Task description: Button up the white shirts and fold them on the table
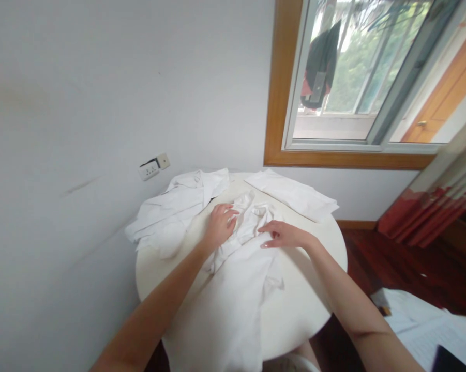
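Tabletop: room right of white cloth; cloth overhangs near edge, far end crumpled. Left hand, right hand touching; grip: can't tell.

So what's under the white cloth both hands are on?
The pale table shows around the cloth; whatever lies directly beneath its folds is covered.

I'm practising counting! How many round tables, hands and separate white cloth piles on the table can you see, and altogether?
Round table: 1
Hands (left hand, right hand): 2
White cloth piles (left pile, middle pile, right pile): 3
Total: 6
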{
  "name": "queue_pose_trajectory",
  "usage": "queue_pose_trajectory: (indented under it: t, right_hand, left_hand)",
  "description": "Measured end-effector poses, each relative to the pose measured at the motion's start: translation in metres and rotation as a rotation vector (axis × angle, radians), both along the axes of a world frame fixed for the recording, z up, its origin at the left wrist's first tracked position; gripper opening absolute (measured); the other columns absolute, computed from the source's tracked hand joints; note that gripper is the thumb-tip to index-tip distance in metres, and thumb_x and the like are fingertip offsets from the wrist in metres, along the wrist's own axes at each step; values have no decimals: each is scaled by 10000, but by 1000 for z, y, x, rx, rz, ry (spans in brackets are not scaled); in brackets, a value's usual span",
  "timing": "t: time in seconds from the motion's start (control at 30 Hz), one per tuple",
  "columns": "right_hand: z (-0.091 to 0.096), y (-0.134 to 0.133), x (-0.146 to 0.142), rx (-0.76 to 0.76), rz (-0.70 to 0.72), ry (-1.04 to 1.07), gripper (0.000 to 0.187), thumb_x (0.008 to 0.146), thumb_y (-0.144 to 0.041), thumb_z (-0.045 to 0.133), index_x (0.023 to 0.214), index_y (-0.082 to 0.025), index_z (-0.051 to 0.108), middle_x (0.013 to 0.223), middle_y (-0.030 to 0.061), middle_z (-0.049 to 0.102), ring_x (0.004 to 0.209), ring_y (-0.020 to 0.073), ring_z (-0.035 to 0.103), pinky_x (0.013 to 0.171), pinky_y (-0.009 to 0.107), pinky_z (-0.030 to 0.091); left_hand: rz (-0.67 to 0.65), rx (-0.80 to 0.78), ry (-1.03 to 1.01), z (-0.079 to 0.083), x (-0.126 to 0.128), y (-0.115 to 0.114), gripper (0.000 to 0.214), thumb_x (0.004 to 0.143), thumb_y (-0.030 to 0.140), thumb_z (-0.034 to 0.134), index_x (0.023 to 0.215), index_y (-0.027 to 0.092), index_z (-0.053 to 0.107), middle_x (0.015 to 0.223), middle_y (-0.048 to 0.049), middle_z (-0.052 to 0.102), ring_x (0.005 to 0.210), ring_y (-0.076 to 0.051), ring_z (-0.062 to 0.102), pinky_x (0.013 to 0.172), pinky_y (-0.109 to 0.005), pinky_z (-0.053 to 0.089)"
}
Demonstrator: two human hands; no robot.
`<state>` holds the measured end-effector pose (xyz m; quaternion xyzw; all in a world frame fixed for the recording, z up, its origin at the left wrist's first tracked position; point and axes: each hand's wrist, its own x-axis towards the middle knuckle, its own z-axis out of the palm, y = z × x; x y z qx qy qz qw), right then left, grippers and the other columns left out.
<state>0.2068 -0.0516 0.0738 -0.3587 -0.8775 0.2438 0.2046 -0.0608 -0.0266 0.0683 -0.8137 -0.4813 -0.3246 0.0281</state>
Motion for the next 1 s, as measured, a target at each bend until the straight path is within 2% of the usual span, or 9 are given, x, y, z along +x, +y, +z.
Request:
queue_pose_trajectory:
  t: [0.1,0.2,0.37,0.47,0.6,0.77,0.87,0.93,1.0]
  right_hand:
    - [-3,2,-2,-32,48,30,345,732,-410,699,1040,-255,703,978,45,685,790,186,603,731,288,471]
    - [-4,6,-2,-31,-2,48,157,724,-355,696,823,-237,726,841,27,697,746,188,609,710,286,472]
    - [-2,7,17,-14,-91,11,42,707,-268,678,705,-235,703,821,17,709,733,195,620,680,286,482]
    - [3,10,38,8,-175,14,98,730,-214,625,772,-228,713,903,31,717,760,199,635,706,303,499]
    - [1,20,67,105,-326,63,177,735,-166,573,857,-204,696,1100,63,679,876,198,644,793,324,512]
    - [-29,44,83,296,-540,77,129,723,-157,548,799,-184,650,1140,113,652,1019,240,611,907,417,481]
    - [-46,54,81,310,-618,51,295,689,-97,525,945,-170,652,1080,118,662,1014,244,606,941,442,455]
    - [-45,52,78,321,-592,47,411,652,-32,481,1000,-169,652,1116,112,645,1071,240,578,971,438,432]
    - [-34,42,74,355,-542,51,470,618,10,448,976,-191,677,1199,97,610,1168,248,514,1015,451,390]
  left_hand:
    - [-258,-125,-25,-6,6,-20,298,909,300,425,1065,233,669,1160,-79,616,1139,-206,512,1033,-390,378]
    - [-376,-233,23,-21,19,-33,380,920,357,420,1242,231,577,1250,-80,598,1198,-204,492,1059,-391,361]
    - [-256,-340,165,-33,34,-37,486,945,448,319,1382,260,419,1420,-88,458,1325,-244,381,1103,-497,259]
    - [-130,-387,190,-31,39,-31,564,924,517,319,1419,250,358,1427,-146,434,1332,-315,365,1049,-580,278]
    - [1,-370,197,-35,41,-21,630,882,571,392,1413,233,366,1405,-187,445,1322,-346,367,1026,-591,284]
    - [1,-225,199,-50,38,-17,505,885,563,397,1313,312,495,1422,-115,445,1339,-326,340,1078,-579,203]
    - [-12,-201,185,-52,36,-18,485,884,559,403,1291,322,518,1407,-100,465,1328,-314,358,1087,-560,209]
    - [-7,-201,185,-52,35,-18,482,884,555,408,1286,317,524,1402,-98,471,1326,-305,363,1091,-548,215]
    - [-5,-204,187,-51,35,-18,475,887,552,406,1282,316,527,1403,-95,472,1328,-300,364,1094,-543,215]
